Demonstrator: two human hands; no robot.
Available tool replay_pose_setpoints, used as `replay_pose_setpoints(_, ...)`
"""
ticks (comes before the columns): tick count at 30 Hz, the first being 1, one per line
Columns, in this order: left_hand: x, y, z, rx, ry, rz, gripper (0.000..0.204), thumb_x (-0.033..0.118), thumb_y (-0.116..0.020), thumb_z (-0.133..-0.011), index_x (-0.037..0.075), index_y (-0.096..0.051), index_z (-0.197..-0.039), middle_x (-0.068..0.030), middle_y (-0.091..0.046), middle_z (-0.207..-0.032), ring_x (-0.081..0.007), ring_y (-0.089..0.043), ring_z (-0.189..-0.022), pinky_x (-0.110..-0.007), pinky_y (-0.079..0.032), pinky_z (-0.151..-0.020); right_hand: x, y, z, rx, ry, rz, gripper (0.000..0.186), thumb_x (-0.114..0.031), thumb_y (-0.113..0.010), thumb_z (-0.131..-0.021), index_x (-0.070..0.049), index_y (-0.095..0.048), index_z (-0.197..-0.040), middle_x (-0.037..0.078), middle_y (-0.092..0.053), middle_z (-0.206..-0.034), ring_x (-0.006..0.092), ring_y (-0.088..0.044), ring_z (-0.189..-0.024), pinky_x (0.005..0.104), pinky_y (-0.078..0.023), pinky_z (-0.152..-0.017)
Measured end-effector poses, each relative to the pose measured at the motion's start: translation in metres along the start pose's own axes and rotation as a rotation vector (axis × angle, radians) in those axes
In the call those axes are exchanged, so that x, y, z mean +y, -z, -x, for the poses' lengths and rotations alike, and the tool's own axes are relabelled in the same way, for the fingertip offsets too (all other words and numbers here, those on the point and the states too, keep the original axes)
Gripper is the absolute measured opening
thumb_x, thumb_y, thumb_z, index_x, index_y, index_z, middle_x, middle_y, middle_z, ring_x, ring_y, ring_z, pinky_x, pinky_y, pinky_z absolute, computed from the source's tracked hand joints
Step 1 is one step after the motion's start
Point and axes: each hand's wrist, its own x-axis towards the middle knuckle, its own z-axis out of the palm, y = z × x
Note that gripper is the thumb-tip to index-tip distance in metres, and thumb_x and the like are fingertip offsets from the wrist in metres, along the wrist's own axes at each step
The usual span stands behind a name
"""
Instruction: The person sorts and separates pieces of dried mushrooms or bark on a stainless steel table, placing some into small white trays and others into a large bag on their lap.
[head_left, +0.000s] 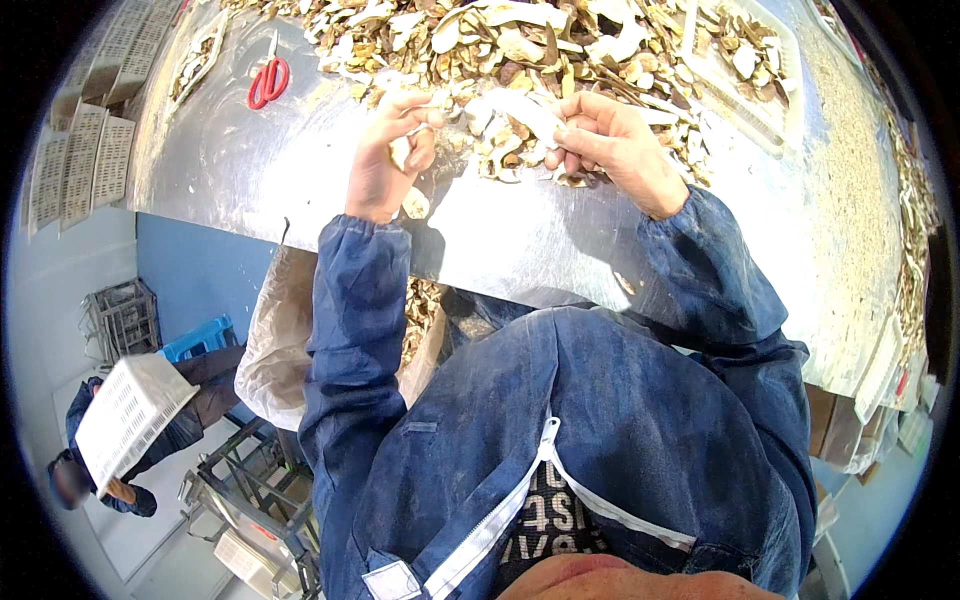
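A heap of dried slices (530,50), pale with brown edges and looking like mushroom, covers the far middle of the metal table (250,165). At its near edge, my right hand (625,148) pinches a long whitish slice (522,108) between thumb and fingers. My left hand (390,155) is curled, with a small pale slice (402,152) held against the fingers. Just below that hand lies another pale slice (415,204). Several loose slices lie between the two hands.
Red-handled scissors (268,82) lie at the far left. A white basket with slices (745,60) stands at the far right, a tray (198,55) at the far left. An open sack (275,340) hangs below the table edge. Lower left, another person carries a white crate (135,410).
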Motion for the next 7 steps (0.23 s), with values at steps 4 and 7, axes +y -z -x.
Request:
replay_pose_setpoints(4,-0.012,-0.014,-0.025,0.117,-0.249,-1.055,0.021,0.023,-0.062,-0.088,0.003,-0.069,-0.091,-0.0061,-0.067,-0.077,-0.0154,-0.056,-0.06,-0.028,-0.046,-0.06,0.001,-0.005,0.007,0.045,0.061,0.081,0.021,-0.008,-0.055,-0.092,0.001,-0.054,-0.11,0.005,-0.069,-0.082,0.0036,-0.055,-0.066,0.018,-0.044,-0.06)
replay_pose_setpoints(7,-0.017,-0.033,-0.031,0.157,-0.159,-1.518,0.026,0.033,-0.07,-0.083,0.008,-0.073,-0.089,-0.0102,-0.072,-0.084,-0.0241,-0.067,-0.077,-0.037,-0.05,-0.07,0.009,0.001,0.011,0.101,0.057,0.198,0.022,-0.014,-0.059,-0.09,-0.002,-0.057,-0.109,0.005,-0.069,-0.08,0.0095,-0.06,-0.069,0.0244,-0.048,-0.062)
